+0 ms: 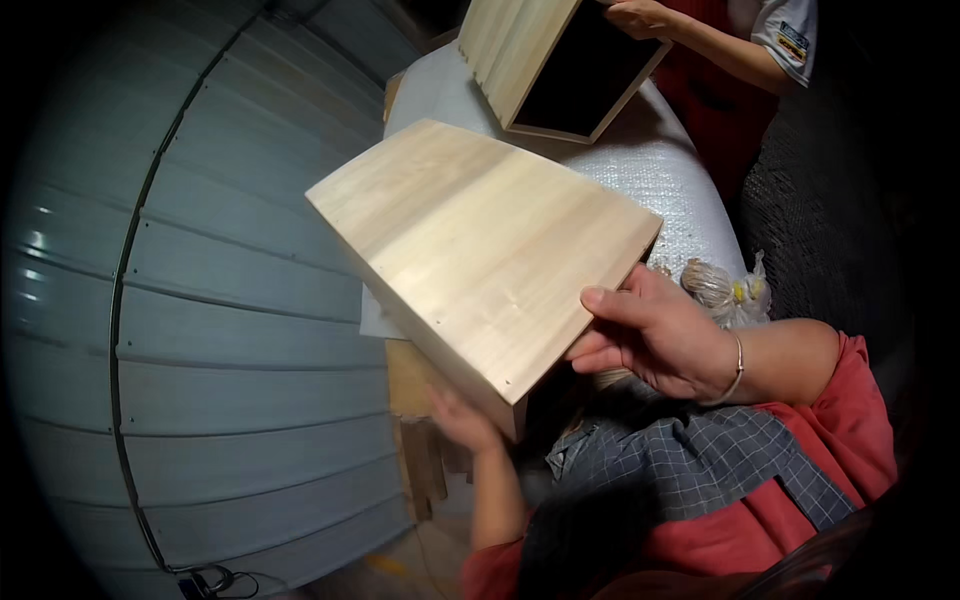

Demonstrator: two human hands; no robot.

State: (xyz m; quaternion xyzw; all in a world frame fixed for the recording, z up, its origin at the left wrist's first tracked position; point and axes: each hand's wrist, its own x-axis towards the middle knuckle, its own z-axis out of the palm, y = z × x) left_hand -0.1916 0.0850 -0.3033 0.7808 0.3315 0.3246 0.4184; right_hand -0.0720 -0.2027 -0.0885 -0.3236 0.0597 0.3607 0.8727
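Note:
A pale wooden box (480, 245) is held tilted in front of me, its broad plank face turned up and small nail holes along its near edges. My right hand (665, 335) grips its near right edge, the thumb on the top face and the fingers curled under the rim. By the near left side of the box is my left hand (462, 418), smeared by motion. Whether its fingers press on the box I cannot make out. The underside of the box is hidden.
Beyond the box, a white woven surface (670, 160) bulges up. On it, a second wooden box (515, 60) with a dark inside is held by another person's hand (640, 17). A clear plastic bag (730, 290) lies near my right wrist. A ribbed metal wall (250, 300) fills the left.

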